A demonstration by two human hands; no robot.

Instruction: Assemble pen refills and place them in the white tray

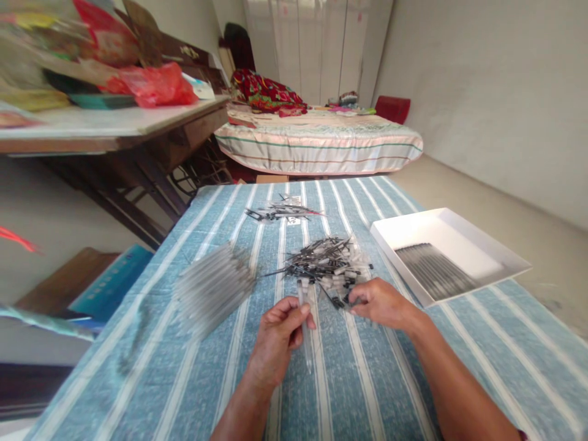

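Observation:
My left hand (278, 337) is closed around a clear plastic pen barrel (307, 352), held nearly upright with its narrow end down. At the right edge of a loose pile of small black and clear pen parts (324, 260), the fingers of my right hand (386, 303) are pinched together. What lies between those fingertips is hidden among dark pieces. To the left of my left hand lies a neat row of clear barrels (214, 294). A white box (493, 245) on the right holds a row of dark-filled pens (434, 269).
Farther back on the striped blue cloth (174, 380) is a small heap of thin dark pieces (285, 211). A side table (169, 116) with bags stands at the left. Beyond the cloth is a bed (321, 144); a blue box (113, 285) sits low at left.

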